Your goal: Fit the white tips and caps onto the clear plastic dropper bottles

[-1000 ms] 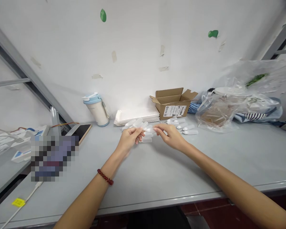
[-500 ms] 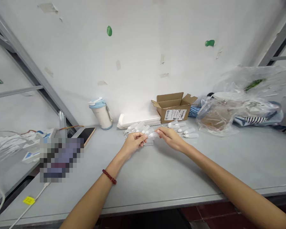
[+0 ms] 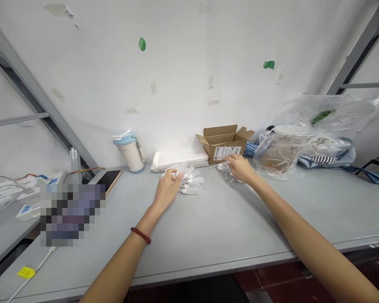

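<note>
My left hand (image 3: pixel 167 187) rests at the left side of a loose heap of small translucent plastic bottles (image 3: pixel 190 191) with white tips. Its thumb and fingers are apart, touching the heap's near edge. My right hand (image 3: pixel 240 168) is in front of the cardboard box, its fingers curled over another small plastic bottle (image 3: pixel 222 166). Thin white cords (image 3: pixel 232 178) trail beneath that hand. The hand hides most of what lies under it, so I cannot tell how many bottles it holds.
An open cardboard box (image 3: pixel 224 145) stands against the wall beside stacked white trays (image 3: pixel 180 160). A blue-lidded cup (image 3: pixel 131 153) and a phone (image 3: pixel 110 180) are to the left. A clear plastic bag (image 3: pixel 279 155) lies right. A cable (image 3: pixel 44 263) runs along the left front.
My hands have drawn apart. The right hand has moved right, from the bottle between my hands to the other bottles by the box. The left hand has opened its pinch at the heap.
</note>
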